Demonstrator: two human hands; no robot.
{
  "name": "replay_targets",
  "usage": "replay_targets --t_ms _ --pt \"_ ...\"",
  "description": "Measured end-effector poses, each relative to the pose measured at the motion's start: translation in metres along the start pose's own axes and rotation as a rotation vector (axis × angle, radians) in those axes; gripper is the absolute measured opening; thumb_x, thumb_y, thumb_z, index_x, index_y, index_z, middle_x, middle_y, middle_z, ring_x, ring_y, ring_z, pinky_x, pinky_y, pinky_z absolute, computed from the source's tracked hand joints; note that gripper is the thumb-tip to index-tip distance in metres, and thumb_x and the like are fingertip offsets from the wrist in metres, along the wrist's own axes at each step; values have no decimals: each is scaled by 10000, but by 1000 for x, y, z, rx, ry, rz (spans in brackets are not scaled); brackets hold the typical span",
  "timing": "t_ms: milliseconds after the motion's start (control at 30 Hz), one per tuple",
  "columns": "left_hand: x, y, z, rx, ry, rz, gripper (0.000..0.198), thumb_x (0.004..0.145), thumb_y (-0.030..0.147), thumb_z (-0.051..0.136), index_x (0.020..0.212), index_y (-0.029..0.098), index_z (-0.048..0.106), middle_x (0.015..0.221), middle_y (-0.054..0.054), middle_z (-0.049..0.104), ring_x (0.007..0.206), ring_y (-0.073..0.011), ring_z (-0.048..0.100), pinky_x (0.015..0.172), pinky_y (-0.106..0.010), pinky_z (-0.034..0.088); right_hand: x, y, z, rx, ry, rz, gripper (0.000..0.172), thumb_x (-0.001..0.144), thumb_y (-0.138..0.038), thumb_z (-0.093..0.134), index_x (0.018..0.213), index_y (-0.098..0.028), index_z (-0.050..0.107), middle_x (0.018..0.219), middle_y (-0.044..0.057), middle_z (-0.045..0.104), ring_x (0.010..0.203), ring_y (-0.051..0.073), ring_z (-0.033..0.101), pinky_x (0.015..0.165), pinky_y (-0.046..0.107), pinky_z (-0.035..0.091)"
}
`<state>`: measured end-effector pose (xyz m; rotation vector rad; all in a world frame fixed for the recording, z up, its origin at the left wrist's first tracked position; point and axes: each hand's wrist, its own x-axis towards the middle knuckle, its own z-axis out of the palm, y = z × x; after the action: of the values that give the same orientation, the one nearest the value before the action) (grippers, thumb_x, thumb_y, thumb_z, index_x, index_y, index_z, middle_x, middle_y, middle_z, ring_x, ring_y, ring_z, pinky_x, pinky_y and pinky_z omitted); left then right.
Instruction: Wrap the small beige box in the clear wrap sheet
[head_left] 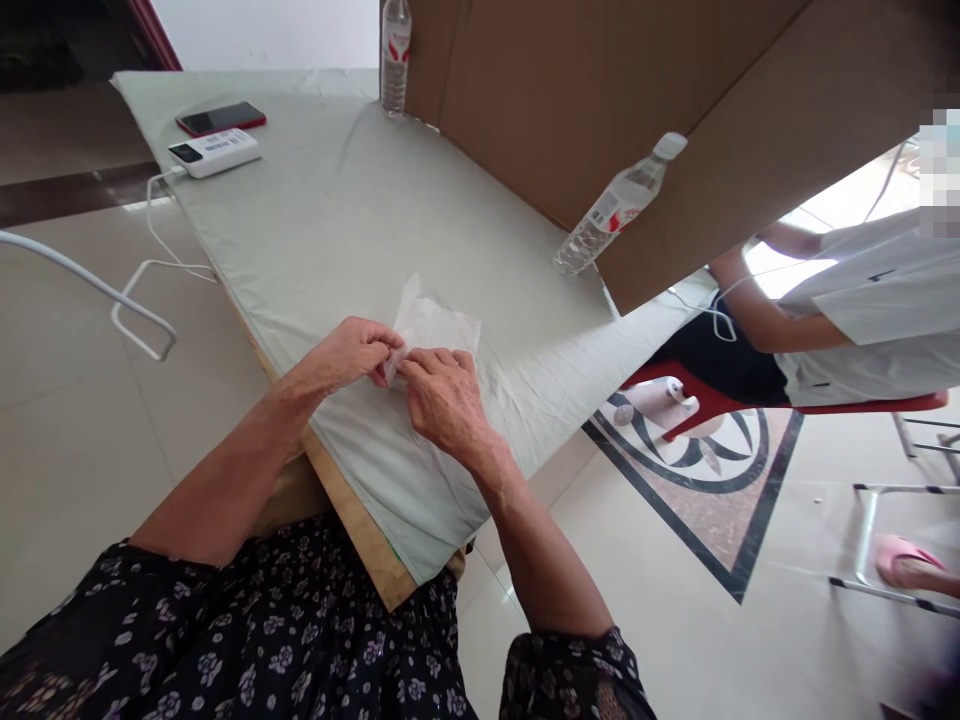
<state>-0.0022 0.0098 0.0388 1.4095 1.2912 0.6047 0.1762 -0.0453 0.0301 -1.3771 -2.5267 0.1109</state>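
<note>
A thin, crumpled white tissue-like sheet (438, 322) lies on the pale green cloth near the table's front corner. I cannot tell whether it is paper or film. My left hand (355, 352) pinches its near left edge between thumb and fingers. Right beside it, my right hand (447, 396) has its fingers curled down on the same near edge, palm facing the table. The fingertips of both hands almost meet, and they partly hide the gripped edge.
Cardboard (570, 90) stands across the table's far right side, with a tilted water bottle (619, 208) and an upright bottle (395, 60) against it. A phone (222, 119) and a cabled white power bank (217, 153) lie far left. Another person (847, 310) sits at right.
</note>
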Motion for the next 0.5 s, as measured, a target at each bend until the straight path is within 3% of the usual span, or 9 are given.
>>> replay_targets --t_ms 133,200,267,367,500 --pt "-2 -5 9 402 81 273 221 798 283 593 900 179 759 840 -44 714 714 -168 635 718 -295 542 -12 7 1 171 93 53 315 939 -103 508 1139 -217 724 1276 80 764 1204 247 644 1056 422 370" --pt "-3 -8 12 530 136 397 233 830 319 594 923 181 757 1013 -80 725 800 -181 642 804 -322 539 -25 16 3 251 248 209 248 950 -175 533 1084 -222 735 1276 96 761 1226 256 652 1072 440 405" --pt "-3 -12 12 566 111 444 256 847 334 591 975 179 749 1103 -95 707 820 -179 641 839 -335 537 -40 28 4 321 360 449 212 947 -265 554 1046 -207 731 1222 121 764 1111 263 690 995 443 476" --pt "-4 -16 11 553 46 443 296 849 349 609 1055 174 729 1106 -89 689 794 -171 631 830 -332 534 -55 39 5 455 247 731 367 914 -407 614 1179 -167 700 1095 121 772 821 226 697 839 411 530" --pt "-9 -19 15 574 62 441 323 881 357 583 1108 170 717 1128 -94 674 796 -174 631 838 -340 534 -47 39 9 533 120 815 634 902 -547 640 1381 -133 605 1070 115 766 823 224 698 879 408 525"
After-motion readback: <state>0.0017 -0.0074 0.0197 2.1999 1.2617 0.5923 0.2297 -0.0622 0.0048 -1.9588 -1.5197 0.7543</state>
